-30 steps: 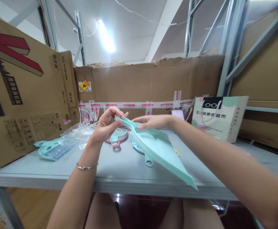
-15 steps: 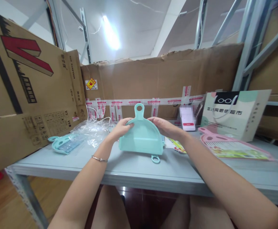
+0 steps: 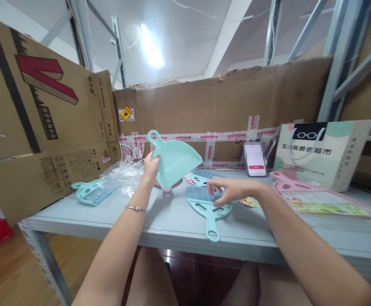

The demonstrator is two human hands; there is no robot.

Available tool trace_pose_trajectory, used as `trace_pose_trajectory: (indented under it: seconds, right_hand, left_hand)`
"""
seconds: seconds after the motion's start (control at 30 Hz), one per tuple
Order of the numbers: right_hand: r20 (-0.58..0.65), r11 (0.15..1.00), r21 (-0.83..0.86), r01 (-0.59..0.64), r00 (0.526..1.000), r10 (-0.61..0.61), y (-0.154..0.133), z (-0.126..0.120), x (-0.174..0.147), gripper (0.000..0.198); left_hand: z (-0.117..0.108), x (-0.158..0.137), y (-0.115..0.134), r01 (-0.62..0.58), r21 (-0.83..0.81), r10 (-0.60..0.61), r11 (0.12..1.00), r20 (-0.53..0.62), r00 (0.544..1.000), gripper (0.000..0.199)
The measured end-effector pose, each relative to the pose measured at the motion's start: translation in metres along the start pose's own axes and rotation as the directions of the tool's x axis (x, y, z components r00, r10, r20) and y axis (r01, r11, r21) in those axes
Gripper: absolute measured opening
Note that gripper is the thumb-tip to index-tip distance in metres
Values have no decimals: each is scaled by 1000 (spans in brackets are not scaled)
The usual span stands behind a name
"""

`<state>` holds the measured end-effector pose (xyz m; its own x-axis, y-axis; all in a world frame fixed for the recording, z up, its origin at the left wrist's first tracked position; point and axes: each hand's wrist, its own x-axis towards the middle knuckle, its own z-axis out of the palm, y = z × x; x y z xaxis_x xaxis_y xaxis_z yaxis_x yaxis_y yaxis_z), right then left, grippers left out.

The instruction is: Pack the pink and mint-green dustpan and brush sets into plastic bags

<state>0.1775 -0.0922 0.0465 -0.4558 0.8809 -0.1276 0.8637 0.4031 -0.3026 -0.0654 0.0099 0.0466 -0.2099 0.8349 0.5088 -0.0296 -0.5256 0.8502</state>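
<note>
My left hand (image 3: 151, 165) grips a mint-green dustpan (image 3: 177, 161) by its left edge, near the ring handle, and holds it tilted above the table. My right hand (image 3: 222, 191) hovers over a mint-green hand brush (image 3: 210, 210), fingers apart and curved; whether a fingertip touches it I cannot tell. That brush lies with its handle toward the front edge and its blue-grey bristles away from me. Behind it lies a second brush (image 3: 204, 175) with similar bristles, partly covered by my right hand. Something pink (image 3: 167, 189) shows below the dustpan, mostly hidden.
On the left lie a wrapped mint brush-and-dustpan set (image 3: 94, 193) and clear plastic wrapping (image 3: 125, 172). To the right are a pink set (image 3: 319, 197), a phone (image 3: 254, 159) and a paper bag (image 3: 319, 153). Cardboard (image 3: 185, 110) walls the back of the grey table (image 3: 169, 221).
The dustpan has moved left and tilted, now in my left hand alone. My right hand has let go and come down over the brush, which is now uncovered.
</note>
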Motion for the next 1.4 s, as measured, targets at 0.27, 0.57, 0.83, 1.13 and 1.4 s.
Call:
trace_pose_trajectory:
  seconds: [0.27,0.57,0.83,1.13,1.4]
  right_hand:
    - [44,995,-96,23,999,-19,-5,23,0,20]
    - [-620,865,319,387,775,-118,-13,20,1,18]
    - [-899,893,293,342,417,135,-6,24,18,26]
    - [-937,955,207,214,326,130,0,30,30,23]
    - [-835,864,407,297,505,220,8,24,32,34]
  left_hand:
    - [1,-1,-4,-25,12,25,1000,37,999,22]
    - [11,-13,-4,18,6,-19,1000,336,942,40]
    - [33,-45,-1,120,19,-98,993,706,701,44]
    - [34,-46,-2,-85,52,24,995,704,710,44]
    - [35,-46,2,-268,128,105,955,699,708,38]
